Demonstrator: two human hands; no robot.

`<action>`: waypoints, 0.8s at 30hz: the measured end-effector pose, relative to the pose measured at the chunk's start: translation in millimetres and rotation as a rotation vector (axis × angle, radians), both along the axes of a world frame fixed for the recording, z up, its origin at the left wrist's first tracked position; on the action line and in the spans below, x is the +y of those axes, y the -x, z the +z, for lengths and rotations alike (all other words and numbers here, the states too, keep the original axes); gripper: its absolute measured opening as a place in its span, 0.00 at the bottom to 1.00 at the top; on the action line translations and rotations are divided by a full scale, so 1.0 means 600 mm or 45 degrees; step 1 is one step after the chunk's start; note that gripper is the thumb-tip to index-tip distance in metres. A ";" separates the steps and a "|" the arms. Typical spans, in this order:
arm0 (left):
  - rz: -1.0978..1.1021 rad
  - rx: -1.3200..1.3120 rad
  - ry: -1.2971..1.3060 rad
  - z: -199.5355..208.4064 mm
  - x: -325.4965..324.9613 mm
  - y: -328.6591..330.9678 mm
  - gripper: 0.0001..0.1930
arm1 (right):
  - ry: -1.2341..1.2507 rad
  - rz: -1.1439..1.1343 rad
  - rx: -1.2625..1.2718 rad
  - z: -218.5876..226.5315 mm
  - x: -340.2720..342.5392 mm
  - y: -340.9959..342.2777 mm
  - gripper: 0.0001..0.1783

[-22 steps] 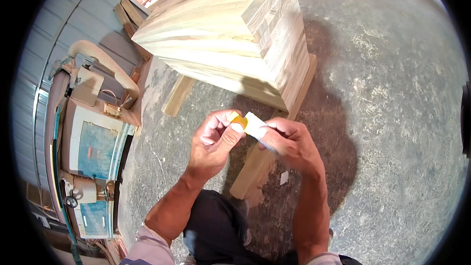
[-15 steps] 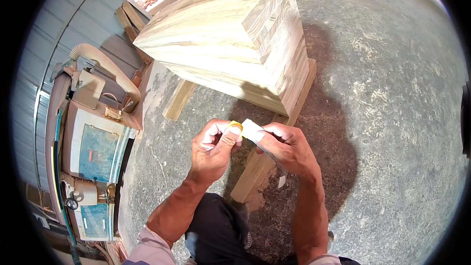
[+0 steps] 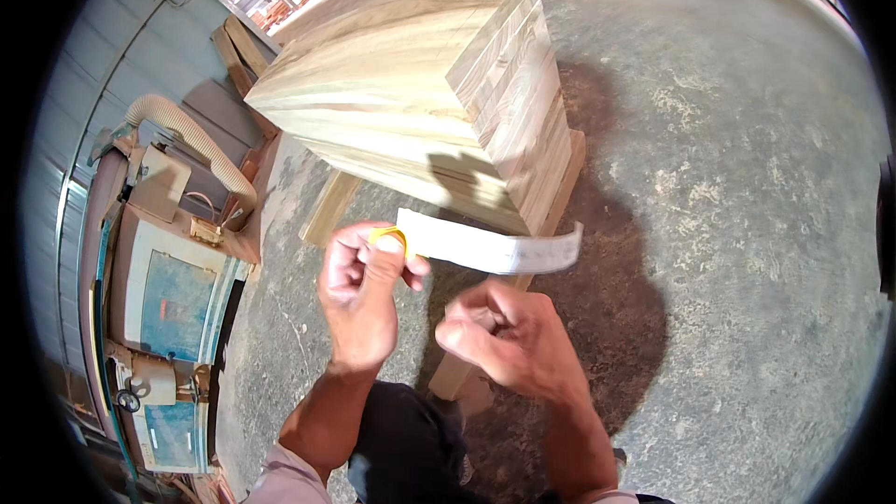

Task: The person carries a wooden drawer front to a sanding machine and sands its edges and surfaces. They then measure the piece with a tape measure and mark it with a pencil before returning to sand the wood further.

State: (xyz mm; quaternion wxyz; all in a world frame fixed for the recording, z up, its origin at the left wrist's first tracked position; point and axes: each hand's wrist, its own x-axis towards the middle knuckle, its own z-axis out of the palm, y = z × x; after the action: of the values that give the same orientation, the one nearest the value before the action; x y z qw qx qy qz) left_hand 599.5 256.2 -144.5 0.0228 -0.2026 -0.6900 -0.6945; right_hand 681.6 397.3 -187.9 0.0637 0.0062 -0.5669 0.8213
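Note:
My left hand (image 3: 366, 285) pinches a yellow band (image 3: 390, 236) between thumb and fingers. From it a white paper-like strip (image 3: 467, 245) stretches out to the right, its free end curling up and bearing faint marks. Below the strip and apart from it is my right hand (image 3: 499, 336), its fingers curled in toward the thumb; whether something small sits inside them is hidden. Just beyond both hands stands a large stack of pale wooden boards (image 3: 373, 93), its end grain facing right.
The stack rests on wooden bearers (image 3: 331, 207) on a mottled concrete floor (image 3: 728, 224). To the left is a blue and white machine (image 3: 177, 294) with a ribbed beige hose (image 3: 191, 135). Planks (image 3: 238, 51) lean on a metal wall (image 3: 89, 84) behind.
My right hand has let go of the white strip and dropped down toward me. The strip now extends unfolded from my left hand, which has shifted slightly left.

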 end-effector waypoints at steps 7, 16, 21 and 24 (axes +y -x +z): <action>-0.273 0.121 0.147 0.011 0.014 -0.015 0.08 | 0.553 -0.317 0.083 0.003 0.010 0.020 0.10; -0.118 1.008 0.825 0.091 0.058 0.095 0.30 | 0.870 -0.610 0.257 0.025 0.111 0.082 0.11; -0.124 1.308 1.067 0.134 0.096 0.167 0.36 | 0.653 -0.577 0.178 0.074 0.186 0.154 0.14; -0.216 1.275 1.070 0.120 0.101 0.198 0.32 | 0.428 -0.751 0.085 0.098 0.229 0.227 0.21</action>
State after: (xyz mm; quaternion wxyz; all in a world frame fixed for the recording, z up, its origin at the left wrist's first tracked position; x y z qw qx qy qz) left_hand 480.6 317.0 -72.6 0.2053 -0.5465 -0.7901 -0.1871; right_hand 545.4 534.5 -129.4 0.3174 -0.1418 -0.3986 0.8487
